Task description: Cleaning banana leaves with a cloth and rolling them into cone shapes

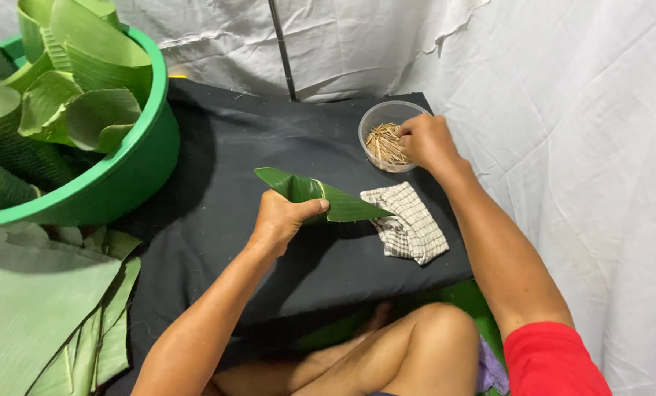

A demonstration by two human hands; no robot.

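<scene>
My left hand grips a folded green banana leaf shaped like a cone, held just above the black cloth-covered table. My right hand reaches into a clear plastic bowl of small wooden sticks at the table's far right, its fingertips pinched among the sticks. Whether a stick is held cannot be told.
A checked cloth lies on the table below the bowl. A large green basin full of folded leaves stands at the left. Flat banana leaves are stacked at lower left. White sheeting hangs behind and to the right.
</scene>
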